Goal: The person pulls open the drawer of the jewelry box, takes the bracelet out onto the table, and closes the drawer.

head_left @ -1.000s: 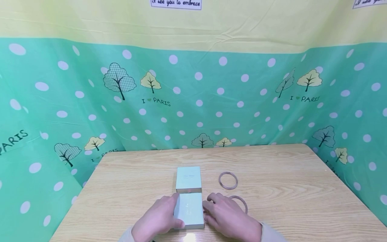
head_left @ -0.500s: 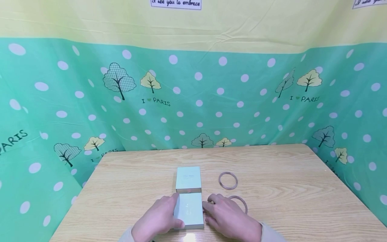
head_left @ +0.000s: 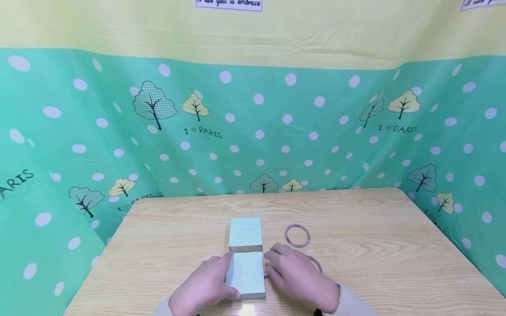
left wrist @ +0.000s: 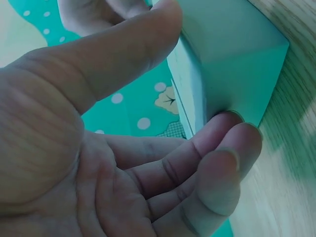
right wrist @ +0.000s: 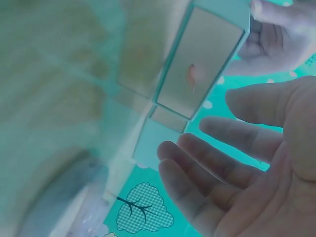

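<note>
My left hand holds the near pale mint box from its left side. In the left wrist view the thumb and the fingertips rest against that box. Near its right side is my right hand, fingers loosely bent and apart. The right wrist view shows a small orange-pink ribbon tab on the box's pale drawer front, with the right fingertips a little away. A translucent purplish bangle lies partly hidden behind the right hand.
A second pale mint box lies just beyond the near one, almost touching it. Another purplish bangle lies to its right. The wooden table ends at a green dotted curtain.
My right hand has shifted slightly up and away from me beside the box, covering more of the near bangle. The left hand keeps its hold, and both boxes stay in place.
</note>
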`<action>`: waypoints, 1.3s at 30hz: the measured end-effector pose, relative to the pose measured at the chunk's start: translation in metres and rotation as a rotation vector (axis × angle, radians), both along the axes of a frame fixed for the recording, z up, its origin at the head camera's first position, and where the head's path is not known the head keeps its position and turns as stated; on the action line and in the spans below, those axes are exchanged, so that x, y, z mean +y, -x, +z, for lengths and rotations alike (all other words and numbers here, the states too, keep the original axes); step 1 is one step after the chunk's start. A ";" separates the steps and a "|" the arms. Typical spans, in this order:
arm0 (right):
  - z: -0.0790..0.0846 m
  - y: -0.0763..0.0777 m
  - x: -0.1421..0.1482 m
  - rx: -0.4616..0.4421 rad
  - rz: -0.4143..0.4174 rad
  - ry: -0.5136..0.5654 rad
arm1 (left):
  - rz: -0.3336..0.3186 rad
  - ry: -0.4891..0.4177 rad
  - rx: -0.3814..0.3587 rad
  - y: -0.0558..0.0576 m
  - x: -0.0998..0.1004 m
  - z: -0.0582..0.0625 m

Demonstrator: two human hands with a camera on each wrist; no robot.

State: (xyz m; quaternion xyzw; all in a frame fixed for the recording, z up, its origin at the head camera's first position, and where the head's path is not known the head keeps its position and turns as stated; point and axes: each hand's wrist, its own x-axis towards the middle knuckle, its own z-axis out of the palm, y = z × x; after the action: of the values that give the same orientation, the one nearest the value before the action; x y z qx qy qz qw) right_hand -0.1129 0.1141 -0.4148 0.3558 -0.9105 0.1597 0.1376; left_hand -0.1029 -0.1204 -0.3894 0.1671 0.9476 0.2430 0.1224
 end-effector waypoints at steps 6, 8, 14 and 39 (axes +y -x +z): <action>0.007 0.010 -0.009 -0.065 -0.024 0.013 | 0.011 0.041 0.023 -0.001 -0.002 0.004; 0.009 0.012 -0.011 -0.079 -0.036 0.006 | 0.013 0.067 0.037 -0.002 -0.003 0.006; 0.009 0.015 -0.015 -0.098 -0.062 -0.024 | 0.003 0.107 0.046 -0.005 -0.004 0.008; 0.005 0.015 -0.020 -0.185 -0.038 -0.080 | -0.020 0.081 -0.004 -0.003 -0.003 0.001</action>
State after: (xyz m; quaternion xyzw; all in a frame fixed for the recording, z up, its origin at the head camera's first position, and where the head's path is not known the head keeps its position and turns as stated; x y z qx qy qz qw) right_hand -0.1277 0.0942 -0.4093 0.3273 -0.9315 0.1529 0.0418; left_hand -0.0999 -0.1232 -0.3880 0.1710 0.9548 0.2036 0.1331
